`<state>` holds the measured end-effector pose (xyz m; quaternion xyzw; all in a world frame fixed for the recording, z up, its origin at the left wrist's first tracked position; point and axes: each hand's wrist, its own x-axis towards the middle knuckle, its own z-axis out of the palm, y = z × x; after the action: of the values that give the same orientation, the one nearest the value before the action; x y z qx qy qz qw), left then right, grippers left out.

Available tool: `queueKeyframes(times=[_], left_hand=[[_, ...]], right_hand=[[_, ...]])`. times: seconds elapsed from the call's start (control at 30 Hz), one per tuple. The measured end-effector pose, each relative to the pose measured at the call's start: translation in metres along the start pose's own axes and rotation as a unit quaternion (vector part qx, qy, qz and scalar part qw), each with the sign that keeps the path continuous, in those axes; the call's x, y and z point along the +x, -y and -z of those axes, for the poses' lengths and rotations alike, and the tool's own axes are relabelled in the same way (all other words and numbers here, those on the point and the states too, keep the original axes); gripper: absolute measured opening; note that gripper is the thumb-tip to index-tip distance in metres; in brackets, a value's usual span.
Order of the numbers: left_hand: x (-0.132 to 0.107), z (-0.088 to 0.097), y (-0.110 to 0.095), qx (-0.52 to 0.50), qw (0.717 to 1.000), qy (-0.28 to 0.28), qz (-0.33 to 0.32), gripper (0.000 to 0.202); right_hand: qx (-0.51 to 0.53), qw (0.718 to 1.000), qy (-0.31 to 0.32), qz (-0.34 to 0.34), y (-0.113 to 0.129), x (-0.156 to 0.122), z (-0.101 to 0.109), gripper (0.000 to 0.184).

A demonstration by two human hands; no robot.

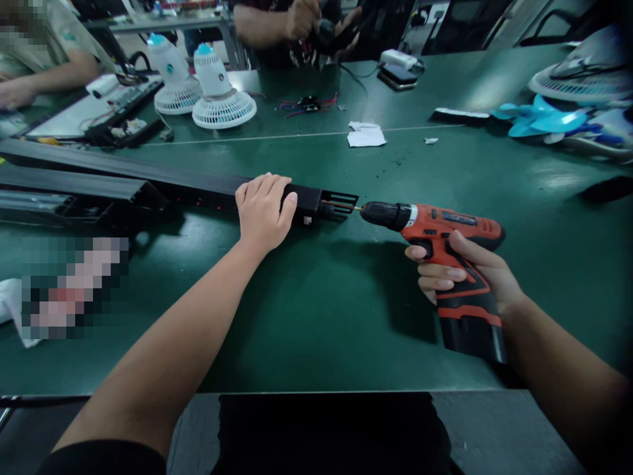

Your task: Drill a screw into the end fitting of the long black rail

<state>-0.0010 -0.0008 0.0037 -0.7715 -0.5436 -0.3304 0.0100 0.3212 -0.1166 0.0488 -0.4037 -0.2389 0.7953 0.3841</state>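
Observation:
My left hand (266,212) is wrapped over a long black profile (202,188) near its right end, pressing it against the green table (306,316). A slotted black end piece (341,204) sticks out of that end, with thin rods or wires beside it. My right hand (465,274) grips an orange and black cordless drill (455,227) by its handle, index finger at the trigger. The drill points left, and its thin bit reaches the slotted end; whether the bit touches a screw there is too small to tell.
More black profiles (69,188) lie at the left. Two white fans (222,92) stand at the back beside a co-worker's arm (54,79). Another person's hand (302,20) holds something dark. White paper (366,134), a phone (397,76) and blue fan blades (541,119) lie farther off.

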Motion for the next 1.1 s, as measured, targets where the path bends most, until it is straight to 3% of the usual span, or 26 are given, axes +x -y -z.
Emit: queueKeyframes(times=[0.3, 0.63, 1.1], left_hand=[[0.000, -0.001, 0.002, 0.014, 1.000, -0.007, -0.006, 0.051], [-0.001, -0.002, 0.001, 0.015, 1.000, -0.019, -0.007, 0.051], [0.000, 0.001, -0.002, -0.001, 1.000, -0.005, 0.004, 0.049]], right_hand=[[0.015, 0.999, 0.024, -0.018, 0.000, 0.000, 0.006, 0.038], [0.027, 0.999, -0.018, 0.014, -0.001, -0.001, -0.005, 0.030], [0.019, 1.000, 0.009, 0.021, -0.002, 0.000, 0.000, 0.033]])
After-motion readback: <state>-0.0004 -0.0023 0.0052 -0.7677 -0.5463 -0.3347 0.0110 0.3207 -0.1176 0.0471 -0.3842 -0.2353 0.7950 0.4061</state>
